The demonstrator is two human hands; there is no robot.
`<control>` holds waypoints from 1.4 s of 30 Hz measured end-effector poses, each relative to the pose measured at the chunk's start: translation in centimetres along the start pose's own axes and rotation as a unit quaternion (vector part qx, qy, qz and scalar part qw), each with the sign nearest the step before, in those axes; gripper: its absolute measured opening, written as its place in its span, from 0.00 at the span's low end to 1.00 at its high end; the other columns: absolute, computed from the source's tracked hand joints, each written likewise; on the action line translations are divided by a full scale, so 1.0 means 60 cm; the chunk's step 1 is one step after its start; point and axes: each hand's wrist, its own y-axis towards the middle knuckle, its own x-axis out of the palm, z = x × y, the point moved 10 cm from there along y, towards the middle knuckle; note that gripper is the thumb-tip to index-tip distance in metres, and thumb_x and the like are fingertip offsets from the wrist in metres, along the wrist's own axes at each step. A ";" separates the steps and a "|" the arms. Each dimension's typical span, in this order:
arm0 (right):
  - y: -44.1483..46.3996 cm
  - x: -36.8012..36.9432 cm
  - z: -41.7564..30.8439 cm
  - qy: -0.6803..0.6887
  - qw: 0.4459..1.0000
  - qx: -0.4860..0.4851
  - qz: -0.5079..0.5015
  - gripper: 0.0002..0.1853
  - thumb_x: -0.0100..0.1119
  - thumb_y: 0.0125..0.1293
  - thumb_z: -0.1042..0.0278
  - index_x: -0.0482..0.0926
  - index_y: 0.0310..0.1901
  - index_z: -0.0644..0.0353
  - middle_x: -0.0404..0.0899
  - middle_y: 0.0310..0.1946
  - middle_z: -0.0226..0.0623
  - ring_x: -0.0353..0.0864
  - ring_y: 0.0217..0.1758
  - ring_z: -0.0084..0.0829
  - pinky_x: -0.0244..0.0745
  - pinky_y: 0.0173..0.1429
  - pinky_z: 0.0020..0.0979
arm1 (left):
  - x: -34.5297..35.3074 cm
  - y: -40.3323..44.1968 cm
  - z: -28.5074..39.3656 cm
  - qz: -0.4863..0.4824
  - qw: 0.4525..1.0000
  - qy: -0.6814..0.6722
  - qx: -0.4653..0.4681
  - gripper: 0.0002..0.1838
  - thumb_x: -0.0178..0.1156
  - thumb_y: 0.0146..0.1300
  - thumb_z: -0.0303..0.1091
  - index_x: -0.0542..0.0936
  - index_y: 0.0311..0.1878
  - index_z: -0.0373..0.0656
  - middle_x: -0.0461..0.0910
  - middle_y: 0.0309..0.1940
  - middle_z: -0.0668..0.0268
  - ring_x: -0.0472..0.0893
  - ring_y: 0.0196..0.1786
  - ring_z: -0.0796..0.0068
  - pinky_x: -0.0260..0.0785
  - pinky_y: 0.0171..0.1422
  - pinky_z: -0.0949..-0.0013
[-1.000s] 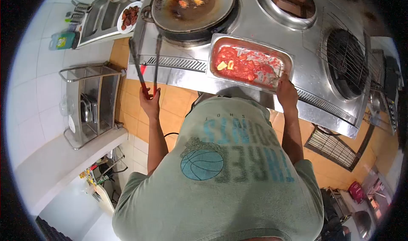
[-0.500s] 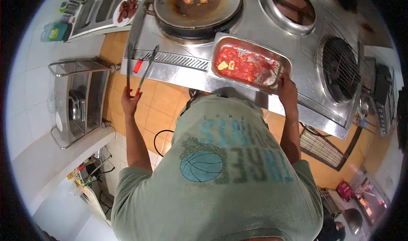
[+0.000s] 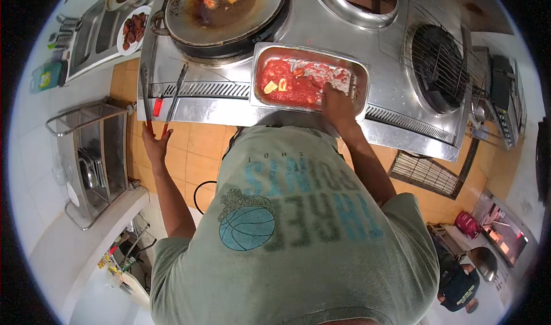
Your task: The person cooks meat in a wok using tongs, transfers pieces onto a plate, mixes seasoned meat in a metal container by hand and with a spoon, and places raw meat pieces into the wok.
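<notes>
My left hand (image 3: pixel 156 144) holds a pair of tongs (image 3: pixel 147 95) by the red handles, with the arms spread over the stove's front edge. Inside the metal tray (image 3: pixel 360 90) lie red sauce-covered pieces (image 3: pixel 287 84) and two yellowish pieces. My right hand (image 3: pixel 338 108) reaches over the tray's near side, its fingertips down in the red contents; what they hold, if anything, is hidden. Behind the tray to the left, a wok (image 3: pixel 195 24) contains brown oil and two small orange pieces. A red lighter-like object (image 3: pixel 158 105) rests between the tong arms.
A white plate (image 3: pixel 121 38) of dark red pieces stands beside the sink (image 3: pixel 83 41). An open burner ring (image 3: pixel 367 20) and a burner under a wire grill (image 3: pixel 436 61) are at the right. Another person (image 3: pixel 459 287) is at the lower right.
My right hand has moved from the tray's right rim leftward into the red contents. My left hand still holds the spread tongs. The whole view has shifted, with the stove now further left.
</notes>
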 end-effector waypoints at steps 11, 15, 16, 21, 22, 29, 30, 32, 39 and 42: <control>0.025 0.033 -0.040 0.049 0.996 -0.074 -0.021 0.16 0.50 0.62 0.71 0.71 0.52 0.64 0.81 0.36 0.54 0.83 0.38 0.52 0.80 0.40 0.48 | -0.123 0.012 0.220 0.202 0.964 0.070 0.158 0.40 0.66 0.57 0.50 0.64 0.67 0.37 0.71 0.61 0.52 0.69 0.62 0.48 0.58 0.66 0.53; 0.001 -0.013 -0.050 0.075 0.985 -0.146 0.055 0.10 0.49 0.67 0.65 0.72 0.46 0.59 0.81 0.40 0.49 0.81 0.38 0.54 0.77 0.43 0.48 | -0.140 0.011 0.341 0.226 0.943 -0.062 0.238 0.27 0.63 0.60 0.39 0.71 0.61 0.37 0.76 0.56 0.54 0.72 0.59 0.51 0.60 0.65 0.54; 0.000 -0.008 -0.045 0.073 0.986 -0.145 0.039 0.10 0.50 0.67 0.65 0.72 0.46 0.58 0.81 0.41 0.48 0.81 0.38 0.54 0.77 0.43 0.48 | -0.141 0.006 0.380 0.237 0.936 -0.044 0.258 0.24 0.63 0.59 0.32 0.73 0.58 0.37 0.77 0.53 0.55 0.74 0.57 0.53 0.61 0.63 0.55; -0.010 -0.011 -0.031 0.048 0.982 -0.178 0.033 0.08 0.53 0.66 0.65 0.73 0.45 0.53 0.82 0.40 0.45 0.82 0.37 0.51 0.77 0.43 0.46 | -0.058 -0.008 0.472 0.157 0.911 -0.181 0.335 0.19 0.60 0.58 0.26 0.75 0.54 0.37 0.77 0.52 0.54 0.73 0.57 0.55 0.63 0.63 0.58; -0.007 -0.020 -0.024 0.046 0.986 -0.155 0.041 0.08 0.53 0.66 0.65 0.74 0.45 0.53 0.82 0.38 0.44 0.82 0.37 0.50 0.77 0.43 0.45 | -0.035 -0.010 0.485 0.128 0.911 -0.209 0.331 0.18 0.60 0.57 0.25 0.76 0.52 0.37 0.78 0.51 0.54 0.75 0.56 0.55 0.63 0.62 0.59; 0.024 -0.003 0.013 -0.010 0.997 -0.046 0.059 0.07 0.54 0.64 0.64 0.76 0.41 0.53 0.83 0.31 0.44 0.83 0.35 0.48 0.76 0.41 0.47 | 0.119 -0.035 0.509 -0.038 0.896 -0.359 0.260 0.14 0.58 0.56 0.22 0.77 0.47 0.37 0.78 0.46 0.55 0.78 0.42 0.64 0.71 0.46 0.68; 0.025 0.001 0.007 -0.020 0.997 -0.042 0.060 0.07 0.54 0.64 0.63 0.77 0.41 0.54 0.82 0.31 0.44 0.83 0.35 0.48 0.75 0.41 0.48 | 0.128 -0.035 0.505 -0.040 0.895 -0.361 0.260 0.14 0.58 0.56 0.22 0.77 0.47 0.37 0.78 0.46 0.55 0.78 0.41 0.64 0.71 0.46 0.68; 0.020 0.010 -0.005 0.021 0.998 -0.048 0.040 0.08 0.53 0.64 0.63 0.76 0.40 0.56 0.82 0.30 0.46 0.82 0.36 0.49 0.74 0.41 0.49 | 0.149 -0.038 0.488 -0.052 0.897 -0.366 0.243 0.13 0.57 0.56 0.23 0.77 0.47 0.38 0.77 0.46 0.55 0.78 0.43 0.63 0.71 0.47 0.67; 0.014 0.023 0.012 0.098 0.988 -0.090 -0.074 0.09 0.55 0.63 0.65 0.74 0.38 0.62 0.81 0.32 0.49 0.81 0.37 0.50 0.73 0.39 0.48 | 0.144 -0.055 0.484 -0.029 0.896 -0.333 0.292 0.14 0.57 0.56 0.25 0.77 0.47 0.38 0.76 0.47 0.54 0.78 0.49 0.59 0.72 0.51 0.65; 0.007 0.018 0.033 0.138 0.984 -0.054 -0.101 0.07 0.55 0.63 0.68 0.73 0.37 0.62 0.80 0.30 0.48 0.81 0.37 0.50 0.73 0.40 0.46 | 0.146 -0.053 0.484 -0.044 0.891 -0.358 0.277 0.15 0.57 0.55 0.25 0.77 0.47 0.38 0.76 0.47 0.54 0.77 0.49 0.58 0.71 0.51 0.65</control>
